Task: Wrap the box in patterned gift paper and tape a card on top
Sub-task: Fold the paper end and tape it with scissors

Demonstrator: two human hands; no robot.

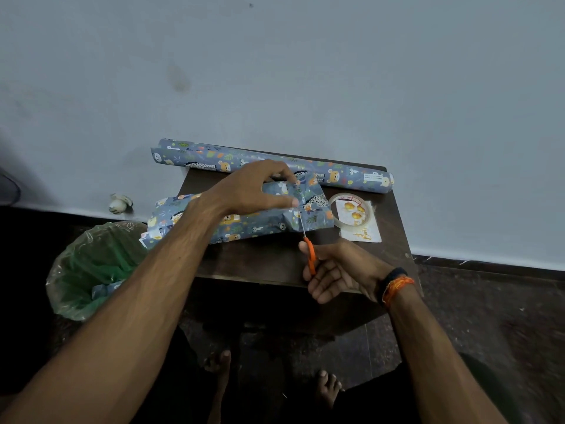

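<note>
Box [244, 221], wrapped in blue animal-print gift paper, lies across the small dark table [269, 261]; the box itself is fully hidden by paper and the left forearm crosses its middle. Left hand [253, 191] pinches a raised paper flap [308, 194] at the box's right end between thumb and fingers. Right hand [336, 270], just nearer than the box, grips orange-handled scissors [308, 249], blades at that flap. Right of the box, a tape roll [351, 214] rests on the card [362, 231], its lettering unreadable. Behind lies the paper roll [272, 163].
</note>
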